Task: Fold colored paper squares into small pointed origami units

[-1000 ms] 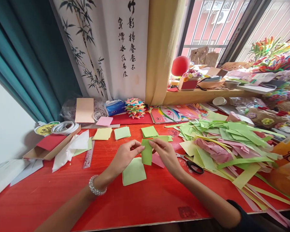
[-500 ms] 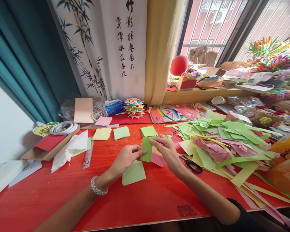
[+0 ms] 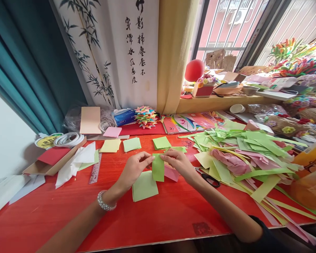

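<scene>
Both hands hold one folded green paper strip (image 3: 158, 168) upright above the red table (image 3: 158, 221). My left hand (image 3: 133, 169) pinches its top left corner, and my right hand (image 3: 179, 163) pinches its top right corner. A light green paper square (image 3: 144, 186) lies flat just below the left hand. A pink paper piece (image 3: 171, 173) lies under the right hand. Black-handled scissors (image 3: 208, 178) rest right of my right wrist.
A heap of green, pink and yellow paper scraps (image 3: 242, 154) covers the table's right side. Small paper squares (image 3: 132, 144), a ruler (image 3: 95, 169), tape rolls (image 3: 67, 139), a cardboard box (image 3: 52, 162), a tissue pack (image 3: 124, 116) and a pile of folded paper stars (image 3: 146, 117) lie behind.
The green strip was tilted and lowered toward the table half a second ago; now both hands hold it upright again by its top corners.
</scene>
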A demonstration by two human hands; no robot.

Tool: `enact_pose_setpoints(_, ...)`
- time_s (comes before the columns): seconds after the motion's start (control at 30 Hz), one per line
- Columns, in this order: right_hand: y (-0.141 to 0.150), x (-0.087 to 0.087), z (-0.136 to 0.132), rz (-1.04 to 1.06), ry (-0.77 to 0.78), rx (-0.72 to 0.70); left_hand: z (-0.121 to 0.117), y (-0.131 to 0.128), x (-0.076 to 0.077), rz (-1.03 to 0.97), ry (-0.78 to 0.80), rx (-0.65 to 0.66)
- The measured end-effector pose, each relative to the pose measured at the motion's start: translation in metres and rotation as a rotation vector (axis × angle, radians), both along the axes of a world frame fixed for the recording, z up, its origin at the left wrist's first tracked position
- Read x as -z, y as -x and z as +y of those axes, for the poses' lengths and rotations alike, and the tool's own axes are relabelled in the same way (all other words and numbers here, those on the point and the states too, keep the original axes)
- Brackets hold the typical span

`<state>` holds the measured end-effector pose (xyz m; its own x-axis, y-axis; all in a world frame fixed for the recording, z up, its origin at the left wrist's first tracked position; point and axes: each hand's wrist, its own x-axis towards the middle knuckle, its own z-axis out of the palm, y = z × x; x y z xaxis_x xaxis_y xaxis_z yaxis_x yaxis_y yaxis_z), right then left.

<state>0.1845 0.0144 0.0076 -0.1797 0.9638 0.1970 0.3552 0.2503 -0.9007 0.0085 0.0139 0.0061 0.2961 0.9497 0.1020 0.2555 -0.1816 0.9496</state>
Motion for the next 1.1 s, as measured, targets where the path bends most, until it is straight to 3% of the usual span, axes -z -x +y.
enact_pose_setpoints(0.3,0.006,0.004,-0.007,0.060,-0.058,-0.108,-0.008,-0.003,0.004,0.126,-0.026,0.050)
enact_pose_setpoints(0.5,0.008,0.006,-0.009,0.104,-0.129,-0.013,-0.014,-0.007,0.001,0.105,0.033,0.121)
enact_pose_setpoints(0.83,0.007,0.005,-0.009,0.121,-0.157,0.033,-0.009,-0.006,0.006,0.077,0.104,0.108)
enact_pose_setpoints(1.1,0.004,0.008,-0.004,0.075,-0.147,0.071,-0.002,-0.004,0.011,0.187,0.083,0.089)
